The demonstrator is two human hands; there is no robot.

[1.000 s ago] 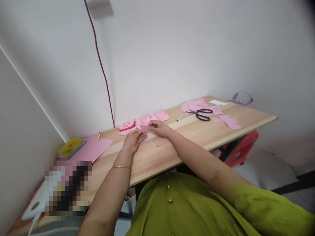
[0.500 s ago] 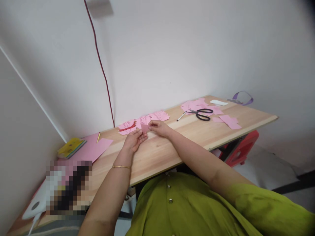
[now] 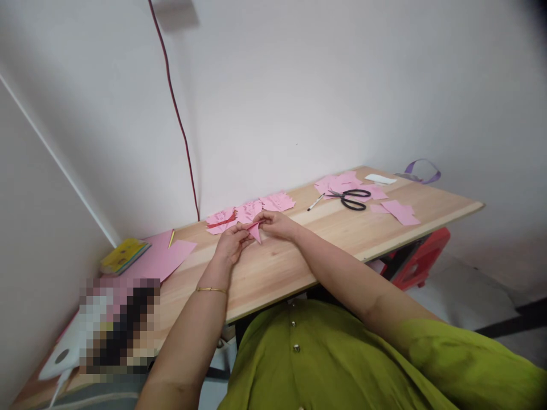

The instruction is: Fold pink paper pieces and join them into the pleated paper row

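Observation:
Between my two hands is a small piece of pink paper (image 3: 255, 232), folded, with one pointed corner hanging down. My left hand (image 3: 232, 244) pinches its left side, while my right hand (image 3: 277, 224) grips the upper right edge with thumb and fingers. Just beyond my hands, along the wall, lie several cut and creased pink papers (image 3: 249, 211); a red strip (image 3: 222, 222) shows on the leftmost one. Part of the held paper is hidden by my fingers.
Black-handled scissors (image 3: 354, 199), a pen (image 3: 315, 202) and pink scraps (image 3: 400, 212) lie to the right on the wooden table (image 3: 273, 279). A yellow booklet (image 3: 123, 256) and pencil (image 3: 171, 238) rest on large pink sheets (image 3: 175, 259) at left. A red stool (image 3: 421, 259) stands below.
The pink paper has turned in my fingers, and a pointed corner now hangs down below them. My right hand has shifted slightly left, closer to my left hand.

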